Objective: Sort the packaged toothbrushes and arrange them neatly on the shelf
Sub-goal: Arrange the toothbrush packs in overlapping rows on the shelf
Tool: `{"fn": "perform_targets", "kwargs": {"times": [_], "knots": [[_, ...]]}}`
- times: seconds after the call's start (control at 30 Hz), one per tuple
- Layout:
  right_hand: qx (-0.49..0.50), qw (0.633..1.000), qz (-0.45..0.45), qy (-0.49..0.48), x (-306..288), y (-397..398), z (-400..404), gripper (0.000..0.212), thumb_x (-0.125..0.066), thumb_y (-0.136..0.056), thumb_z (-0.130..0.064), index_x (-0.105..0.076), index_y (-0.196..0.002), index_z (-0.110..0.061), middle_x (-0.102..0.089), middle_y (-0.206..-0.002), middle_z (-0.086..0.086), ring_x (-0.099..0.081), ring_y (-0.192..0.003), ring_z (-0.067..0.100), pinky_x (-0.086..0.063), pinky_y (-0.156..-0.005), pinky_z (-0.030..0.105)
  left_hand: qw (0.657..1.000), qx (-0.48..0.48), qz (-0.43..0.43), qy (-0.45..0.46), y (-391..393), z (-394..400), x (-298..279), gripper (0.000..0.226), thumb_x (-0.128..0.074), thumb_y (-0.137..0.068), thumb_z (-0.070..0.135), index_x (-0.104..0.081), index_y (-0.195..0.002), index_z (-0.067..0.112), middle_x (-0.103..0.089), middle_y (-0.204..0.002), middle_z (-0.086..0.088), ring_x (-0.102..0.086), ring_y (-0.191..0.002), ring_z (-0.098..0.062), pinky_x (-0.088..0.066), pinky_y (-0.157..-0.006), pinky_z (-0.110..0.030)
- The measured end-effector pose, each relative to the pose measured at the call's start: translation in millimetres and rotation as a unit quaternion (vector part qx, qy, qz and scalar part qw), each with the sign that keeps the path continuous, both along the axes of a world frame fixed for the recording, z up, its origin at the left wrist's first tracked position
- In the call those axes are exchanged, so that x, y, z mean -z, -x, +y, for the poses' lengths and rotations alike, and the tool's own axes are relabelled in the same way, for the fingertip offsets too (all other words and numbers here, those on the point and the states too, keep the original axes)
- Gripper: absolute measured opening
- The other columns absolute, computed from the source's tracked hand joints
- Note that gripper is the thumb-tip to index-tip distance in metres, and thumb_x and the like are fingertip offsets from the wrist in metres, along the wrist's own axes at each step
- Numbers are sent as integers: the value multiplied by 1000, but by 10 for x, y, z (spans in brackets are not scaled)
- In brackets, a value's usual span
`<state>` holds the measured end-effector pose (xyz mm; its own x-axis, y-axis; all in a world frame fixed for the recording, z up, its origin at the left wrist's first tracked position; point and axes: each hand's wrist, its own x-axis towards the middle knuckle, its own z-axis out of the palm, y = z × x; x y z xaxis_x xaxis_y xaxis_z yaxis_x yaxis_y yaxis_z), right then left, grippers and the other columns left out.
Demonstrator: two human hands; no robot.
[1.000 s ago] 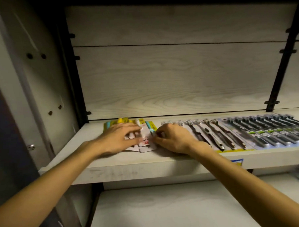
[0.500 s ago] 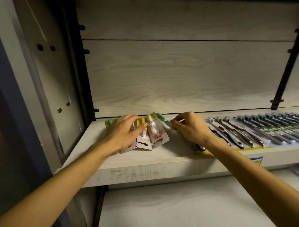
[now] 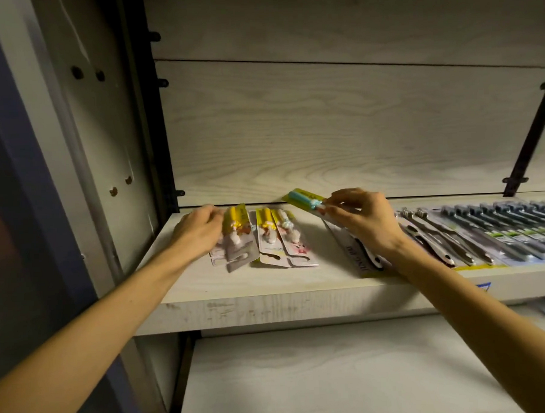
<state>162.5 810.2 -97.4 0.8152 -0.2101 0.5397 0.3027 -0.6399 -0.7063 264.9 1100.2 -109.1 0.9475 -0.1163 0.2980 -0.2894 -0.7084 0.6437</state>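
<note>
Pinching a blue-handled toothbrush pack [image 3: 305,199] between thumb and fingertips, the right hand [image 3: 364,222] holds it raised above the shelf [image 3: 269,303], the pack tilted with its far end pointing up and to the left. Under that wrist lies a grey pack [image 3: 359,258] flat on the shelf, its near end reaching the front edge. To the right of it runs a tidy row of dark-handled toothbrush packs [image 3: 484,231], side by side and overlapping, stretching off to the right edge of the view.

Over on the left, the left hand [image 3: 200,229] rests with curled fingers on the far end of a yellow-topped pack [image 3: 238,236]; the pack is blurred, and whether the fingers grip it or only press on it cannot be told. Just to the right lie two more yellow-topped packs [image 3: 282,240], overlapping each other, flat on the shelf. Bare shelf separates these from the grey pack. A lower shelf [image 3: 334,375] shows beneath.
</note>
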Motion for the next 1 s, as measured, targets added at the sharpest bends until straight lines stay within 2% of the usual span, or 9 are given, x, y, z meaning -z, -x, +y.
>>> {"fn": "perform_targets", "kwargs": {"times": [0.1,0.2,0.3,0.37,0.53,0.63,0.77,0.9,1.0], "knots": [[0,1000,-6,5,29,-33,56,16,-78,-85,-24,-78,-99,-17,-73,-104,-7,-72,-93,9,-59,-81,27,998,-13,-7,-61,4,38,16,30,-57,-98,34,-59,-127,24,-68,-114,-4,-65,-97,-25,-54,-86,-40],[1,999,-24,-21,5,-79,183,16,-78,-84,-24,-78,-98,-15,-76,-98,-3,-72,-87,7,-58,-76,29,991,-24,24,-133,21,44,35,45,-61,-93,47,-57,-130,22,-66,-120,-7,-62,-102,-28,-53,-85,-38],[-1,999,-49,-2,29,-91,341,18,-78,-84,-26,-78,-98,-14,-75,-99,-3,-71,-86,5,-59,-76,29,990,-34,-14,-136,57,76,21,41,-69,-86,54,-69,-112,22,-71,-97,0,-63,-81,-19,-50,-66,-31],[-4,999,-49,12,78,-83,381,23,-79,-84,-27,-77,-103,-13,-73,-106,-1,-71,-92,10,-60,-82,33,987,-54,-57,-140,97,107,0,38,-75,-79,56,-74,-98,22,-72,-85,2,-62,-72,-16,-50,-61,-28],[-11,999,-40,-12,91,-42,367,21,-79,-84,-22,-77,-102,-11,-75,-104,0,-72,-92,12,-60,-84,41,979,-97,-118,-132,150,201,-81,38,-83,-77,37,-74,-111,22,-77,-92,-4,-67,-83,-22,-52,-65,-30],[-5,999,-33,-28,69,3,315,16,-77,-84,-19,-77,-99,-11,-76,-99,1,-73,-90,15,-59,-85,44,979,-118,-125,-110,114,280,-118,45,-82,-77,28,-71,-120,22,-77,-99,-6,-69,-98,-27,-58,-79,-38],[-7,999,-14,-46,65,73,213,17,-76,-85,-16,-78,-101,-11,-77,-97,3,-73,-88,17,-59,-84,48,973,-119,-164,-109,116,286,-171,44,-84,-78,23,-70,-119,19,-78,-95,-4,-69,-99,-27,-59,-81,-42],[-7,998,-7,-69,64,134,137,17,-77,-84,-19,-78,-101,-13,-77,-91,5,-74,-85,26,-58,-81,51,941,-120,-255,-189,202,304,-255,26,-81,-81,24,-75,-106,18,-74,-89,-12,-67,-81,-35,-57,-65,-38],[-12,997,-11,-78,66,155,114,18,-77,-84,-19,-78,-101,-13,-78,-89,5,-74,-83,26,-61,-79,45,908,-119,-312,-254,298,263,-322,15,-76,-86,23,-74,-98,15,-70,-79,-15,-64,-71,-38,-50,-58,-38]]}}
